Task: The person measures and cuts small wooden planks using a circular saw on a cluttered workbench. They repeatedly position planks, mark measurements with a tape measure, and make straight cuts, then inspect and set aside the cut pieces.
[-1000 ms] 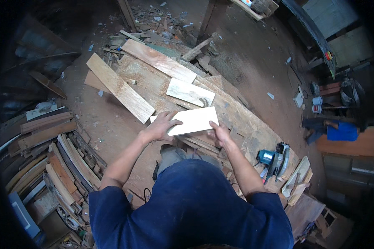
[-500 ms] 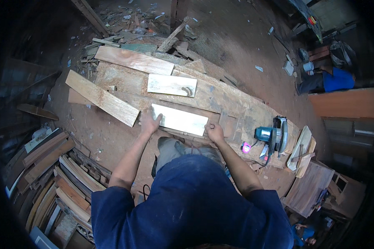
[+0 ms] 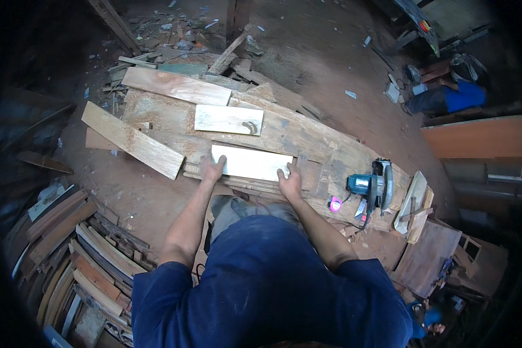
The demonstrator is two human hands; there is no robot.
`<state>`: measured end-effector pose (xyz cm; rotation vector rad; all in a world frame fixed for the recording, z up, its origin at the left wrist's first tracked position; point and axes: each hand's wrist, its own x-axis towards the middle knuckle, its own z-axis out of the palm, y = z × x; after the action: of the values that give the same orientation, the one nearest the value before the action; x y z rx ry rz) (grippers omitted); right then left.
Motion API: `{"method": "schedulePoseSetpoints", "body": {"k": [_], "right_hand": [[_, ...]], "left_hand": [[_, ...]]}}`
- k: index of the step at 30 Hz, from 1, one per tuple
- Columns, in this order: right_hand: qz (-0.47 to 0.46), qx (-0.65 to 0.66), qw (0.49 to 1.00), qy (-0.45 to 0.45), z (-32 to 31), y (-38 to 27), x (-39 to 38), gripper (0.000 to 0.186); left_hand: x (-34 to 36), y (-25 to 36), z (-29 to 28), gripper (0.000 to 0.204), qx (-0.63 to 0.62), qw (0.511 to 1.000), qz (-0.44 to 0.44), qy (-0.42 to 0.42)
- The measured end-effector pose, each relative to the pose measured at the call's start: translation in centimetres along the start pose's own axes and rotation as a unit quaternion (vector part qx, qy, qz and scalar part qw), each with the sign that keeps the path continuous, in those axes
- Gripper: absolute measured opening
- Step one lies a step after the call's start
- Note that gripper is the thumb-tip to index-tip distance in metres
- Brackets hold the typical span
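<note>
A short pale wooden board (image 3: 250,162) lies lengthwise in front of me, over the near side of the wooden workbench (image 3: 307,139). My left hand (image 3: 212,169) grips its left end, thumb on the top face and fingers hidden at the edge. At the near right corner my right hand (image 3: 290,181) holds the board with thumb and a finger showing. Just beyond lies a second short pale board (image 3: 228,119) with a dark curved piece (image 3: 250,126) on it.
Left on the bench are a long plank (image 3: 133,139) and another plank (image 3: 177,85). A teal circular saw (image 3: 372,184) and pink tape measure (image 3: 334,203) sit at right. Stacked boards (image 3: 101,272) fill the lower left. Another person (image 3: 463,97) is at far right.
The board has turned from slanting down to the right to nearly level. My right hand has moved from its right end to the near right corner. The view has shifted slightly.
</note>
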<state>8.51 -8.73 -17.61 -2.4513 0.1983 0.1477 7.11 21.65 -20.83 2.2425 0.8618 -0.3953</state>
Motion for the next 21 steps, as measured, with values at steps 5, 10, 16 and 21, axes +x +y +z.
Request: {"method": "schedulePoseSetpoints", "body": {"k": [5,10,16,21], "right_hand": [[0.024,0.081,0.996,-0.002,-3.3,1.7,-0.8,0.046],[0.076,-0.01,0.995,0.069,-4.6,5.7,-0.1,0.063],[0.117,-0.044,0.991,-0.045,-5.1,6.3,1.9,0.095],[0.088,-0.067,0.988,-0.11,-4.6,5.8,2.2,0.1]], "left_hand": [[-0.6,-2.0,1.7,0.089,-0.109,0.987,0.115,0.034],[-2.0,-0.3,-0.1,0.101,-0.064,0.981,0.18,-0.023],[-2.3,-1.0,1.0,0.103,-0.037,0.981,0.188,0.035],[-1.8,-0.9,1.9,0.088,-0.11,0.982,0.14,0.059]]}}
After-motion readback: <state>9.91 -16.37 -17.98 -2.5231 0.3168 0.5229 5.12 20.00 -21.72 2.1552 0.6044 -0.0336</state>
